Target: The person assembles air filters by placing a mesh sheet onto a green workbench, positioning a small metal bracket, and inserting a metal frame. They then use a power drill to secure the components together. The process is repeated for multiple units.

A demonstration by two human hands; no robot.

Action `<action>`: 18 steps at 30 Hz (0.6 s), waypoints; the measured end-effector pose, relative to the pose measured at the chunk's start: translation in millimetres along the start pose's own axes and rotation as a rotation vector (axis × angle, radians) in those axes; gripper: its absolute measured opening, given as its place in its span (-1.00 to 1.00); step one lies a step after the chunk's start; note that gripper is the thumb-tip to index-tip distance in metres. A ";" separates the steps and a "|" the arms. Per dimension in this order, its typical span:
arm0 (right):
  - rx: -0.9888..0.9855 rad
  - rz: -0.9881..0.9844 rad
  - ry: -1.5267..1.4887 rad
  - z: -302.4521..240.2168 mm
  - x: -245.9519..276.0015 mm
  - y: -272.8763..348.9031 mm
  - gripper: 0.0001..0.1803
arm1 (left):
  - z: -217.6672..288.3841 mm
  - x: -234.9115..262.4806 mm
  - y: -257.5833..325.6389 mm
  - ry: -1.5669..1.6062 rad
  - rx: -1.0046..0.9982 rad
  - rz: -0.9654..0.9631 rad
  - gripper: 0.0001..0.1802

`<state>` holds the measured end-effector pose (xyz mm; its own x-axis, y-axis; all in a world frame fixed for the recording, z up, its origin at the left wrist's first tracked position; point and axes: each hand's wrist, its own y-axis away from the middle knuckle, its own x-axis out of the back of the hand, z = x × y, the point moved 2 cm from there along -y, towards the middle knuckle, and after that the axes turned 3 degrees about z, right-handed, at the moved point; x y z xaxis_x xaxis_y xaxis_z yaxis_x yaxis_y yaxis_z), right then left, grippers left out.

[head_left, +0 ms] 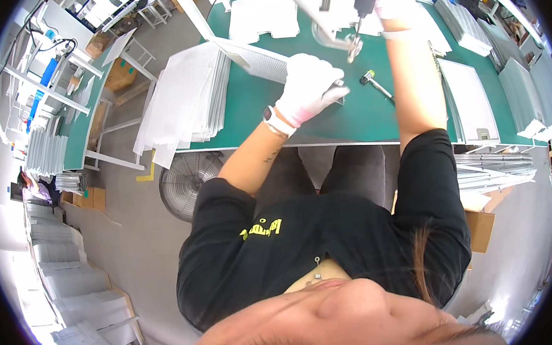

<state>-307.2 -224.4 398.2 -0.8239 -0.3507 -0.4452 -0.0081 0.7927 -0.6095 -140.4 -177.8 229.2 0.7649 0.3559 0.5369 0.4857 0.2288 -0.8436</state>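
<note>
My left hand (pixel 310 86), in a white glove, is closed on a white-framed panel with fine ribs (pixel 260 64), standing on edge on the green table (pixel 254 117). A small dark bit shows between thumb and fingers, too small to name. My right hand (pixel 392 7), also gloved, is raised at the top edge beside a dark power driver (pixel 365 2). Its fingers run out of the picture, so its grip is hidden. Below the driver, a white machine arm (pixel 328 36) reaches over the table. A small mallet (pixel 376 84) with a green and black head lies between my arms.
Left of the panel stands a stack of white sheets (pixel 195 98), overhanging the table edge. More white sheets (pixel 263 17) lie at the back. At right are a flat framed panel (pixel 470 102) and several stacked panels (pixel 462 26). A floor fan (pixel 188 183) stands below the table.
</note>
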 end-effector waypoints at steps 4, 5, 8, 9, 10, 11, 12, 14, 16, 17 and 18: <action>0.012 0.033 0.012 -12.5 8.2 11.4 -0.81 | 34.9 49.3 39.0 -0.155 -0.031 -0.762 -0.75; 0.014 0.036 0.005 -17.0 9.3 12.6 -0.81 | 41.7 59.5 63.9 0.076 -0.015 -0.816 -0.75; 0.020 0.038 -0.005 -18.9 5.1 15.8 -0.81 | 60.1 76.8 188.4 0.326 -0.045 -0.851 -0.79; 0.016 0.038 -0.017 -18.4 6.3 14.8 -0.81 | 63.7 81.7 223.1 0.432 0.037 -0.866 -0.82; 0.009 0.043 -0.022 -15.4 6.6 14.6 -0.81 | 67.1 88.4 233.2 0.538 0.123 -0.878 -0.85; 0.005 0.039 -0.035 -11.9 7.8 11.8 -0.81 | 64.2 89.3 238.6 0.465 0.017 -0.811 -0.85; -0.003 0.050 -0.019 -14.3 5.8 14.0 -0.81 | 57.2 89.3 223.2 0.400 -0.100 -0.740 -0.86; 0.017 0.086 0.004 -13.5 6.3 17.0 -0.79 | 40.9 91.7 177.8 0.123 -0.143 -0.440 -0.80; -0.020 0.048 -0.014 -8.7 10.7 17.7 -0.77 | 12.9 100.5 140.1 -0.441 0.196 -0.209 -0.37; -0.042 0.041 -0.008 -7.0 9.8 19.0 -0.75 | -9.1 86.2 128.9 -0.452 0.332 -0.188 -0.29; -0.063 0.037 0.000 -6.1 9.3 20.2 -0.73 | -32.4 71.4 116.9 -0.461 0.463 -0.165 -0.22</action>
<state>-318.4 -208.6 385.8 -0.8243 -0.3207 -0.4667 -0.0133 0.8349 -0.5503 -15.3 -154.9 168.8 0.3875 0.6099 0.6913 0.2702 0.6418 -0.7177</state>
